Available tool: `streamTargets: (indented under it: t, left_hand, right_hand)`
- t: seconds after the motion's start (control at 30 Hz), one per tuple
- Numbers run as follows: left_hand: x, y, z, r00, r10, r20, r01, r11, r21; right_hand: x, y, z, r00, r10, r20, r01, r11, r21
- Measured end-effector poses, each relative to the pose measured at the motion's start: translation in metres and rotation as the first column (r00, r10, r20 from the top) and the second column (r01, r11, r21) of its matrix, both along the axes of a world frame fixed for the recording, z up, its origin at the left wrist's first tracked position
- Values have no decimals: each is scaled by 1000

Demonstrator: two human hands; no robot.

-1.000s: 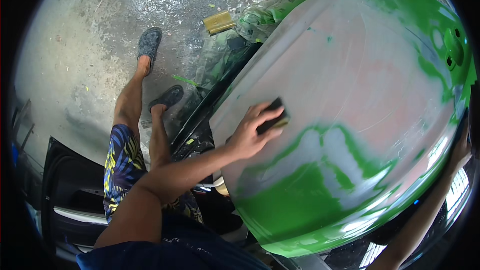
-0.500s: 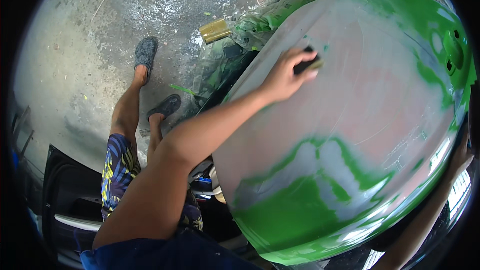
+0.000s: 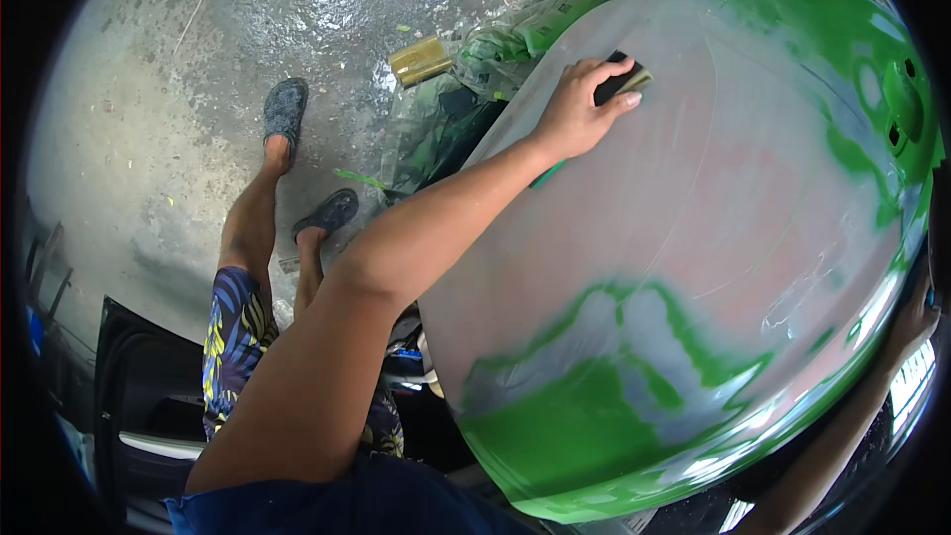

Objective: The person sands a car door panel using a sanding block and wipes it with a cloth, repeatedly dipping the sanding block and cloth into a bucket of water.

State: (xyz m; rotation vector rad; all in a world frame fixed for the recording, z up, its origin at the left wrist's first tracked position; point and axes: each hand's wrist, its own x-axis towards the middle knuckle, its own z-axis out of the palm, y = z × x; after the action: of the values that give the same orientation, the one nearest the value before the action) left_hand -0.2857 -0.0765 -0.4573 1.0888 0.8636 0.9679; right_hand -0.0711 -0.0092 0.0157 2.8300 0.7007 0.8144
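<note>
My left hand [image 3: 582, 111] is closed on a black sanding block [image 3: 616, 79] with a brownish sheet along one side, pressed to the far left part of a big curved vehicle body panel [image 3: 693, 198]. The panel's green paint is worn to dull grey and pinkish patches, with green left along its near and right edges. My right hand [image 3: 913, 322] is at the panel's right edge, its fingers partly hidden, so their grip is unclear. A small dark green streak shows beside my left wrist.
Crumpled, green-stained paper and plastic sheeting [image 3: 515, 45] lies along the far left edge. A roll of brown tape [image 3: 420, 61] rests on the concrete floor [image 3: 178, 139], which has a wet patch. Legs in dark clogs [image 3: 285, 111] stand at left, near a black door-like panel [image 3: 139, 376].
My left hand has moved a little farther up the panel with the sanding block. My right hand stays at the right edge.
</note>
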Motion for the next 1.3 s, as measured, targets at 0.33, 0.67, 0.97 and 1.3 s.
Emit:
streamTargets:
  t: [0.33, 0.67, 0.97, 1.3]
  left_hand:
    - [12, 28, 3, 998, 54, -27, -52, 996, 74]
    - [-3, -14, 37, 999, -43, -4, 43, 999, 5]
    - [-53, -80, 66, 989, -117, -93, 105, 986, -126]
    - [15, -16, 11, 999, -35, 19, 36, 998, -51]
  right_hand:
    - [43, -39, 3, 802, 592, -75, -593, 778, -206]
    - [156, -84, 65, 794, 593, -136, -597, 716, -361]
    - [109, -78, 43, 839, 519, -160, -542, 821, -178]
    - [53, -50, 18, 797, 594, -108, -602, 767, -224]
